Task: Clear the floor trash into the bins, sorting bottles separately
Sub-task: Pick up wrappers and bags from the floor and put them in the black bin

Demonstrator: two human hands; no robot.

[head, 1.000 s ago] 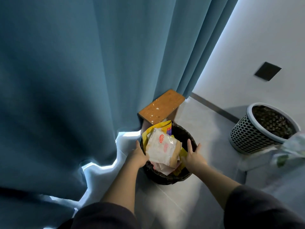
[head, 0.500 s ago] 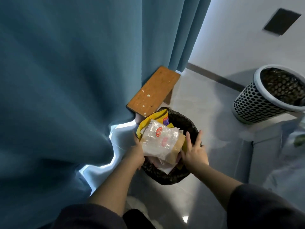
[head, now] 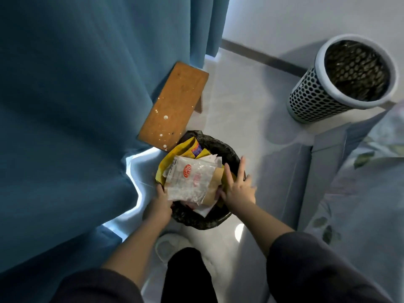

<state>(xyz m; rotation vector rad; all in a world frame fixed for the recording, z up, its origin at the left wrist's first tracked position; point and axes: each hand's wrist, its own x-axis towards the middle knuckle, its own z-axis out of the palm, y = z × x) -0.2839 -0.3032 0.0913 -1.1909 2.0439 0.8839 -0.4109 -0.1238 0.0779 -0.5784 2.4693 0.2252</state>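
Head view, looking down at the floor (head: 240, 101) beside a blue curtain (head: 76, 106); I note a black-lined bin (head: 232, 150) low in the centre, heaped above its rim. On top lies a clear wrapper (head: 190, 182) with a red logo; a yellow bag (head: 172, 156) sticks up behind it, with paper scraps under both. Left hand (head: 160, 204) sits at the bin's near-left rim; its fingers are hidden under the wrapper, so I cannot tell what it grips. Right hand (head: 238, 189) is wide, fingers straight and spread, against the right side of the heap. A wooden stool (head: 175, 106) stands just behind the bin, half under the curtain; a white perforated bin (head: 317, 101) stands well apart at upper right, dark liner inside.
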